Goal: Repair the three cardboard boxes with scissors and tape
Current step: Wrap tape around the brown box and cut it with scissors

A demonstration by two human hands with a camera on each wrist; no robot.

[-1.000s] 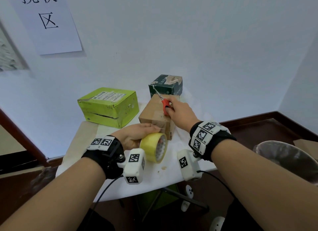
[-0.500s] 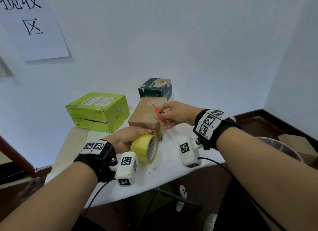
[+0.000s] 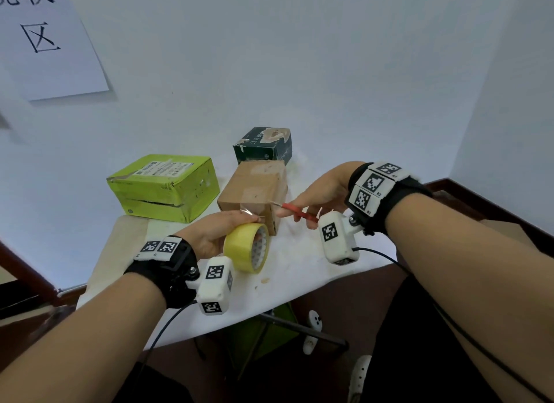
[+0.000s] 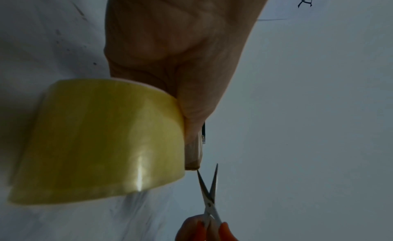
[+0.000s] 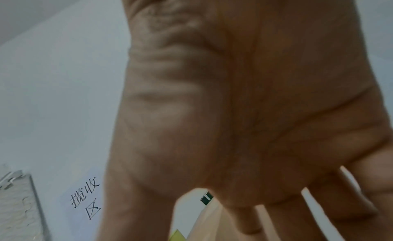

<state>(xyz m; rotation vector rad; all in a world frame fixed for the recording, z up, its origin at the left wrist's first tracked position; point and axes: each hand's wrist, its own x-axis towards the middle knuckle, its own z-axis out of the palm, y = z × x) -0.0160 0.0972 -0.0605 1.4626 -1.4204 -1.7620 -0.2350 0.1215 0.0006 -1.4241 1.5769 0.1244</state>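
A brown cardboard box [image 3: 254,186] stands mid-table. My left hand [image 3: 221,228] grips a yellow tape roll [image 3: 247,248] just in front of it, and a short clear strip [image 3: 254,212] runs from the roll to the box's front edge. My right hand [image 3: 314,192] holds small red-handled scissors [image 3: 296,211] at the box's right front corner, tips toward the strip. In the left wrist view the scissors [image 4: 209,191] have their blades parted just below the roll [image 4: 102,140]. A lime green box [image 3: 165,186] and a dark green box [image 3: 263,146] sit behind.
The white table [image 3: 299,267] is small and pushed against a white wall, with its front edge close to my wrists. A paper sign [image 3: 45,39] hangs on the wall at upper left. Dark floor and a table leg [image 3: 299,330] lie below.
My right hand brought the scissors from the brown box's top down to its right front corner, near the tape strip. The left hand kept the roll in front of the box.
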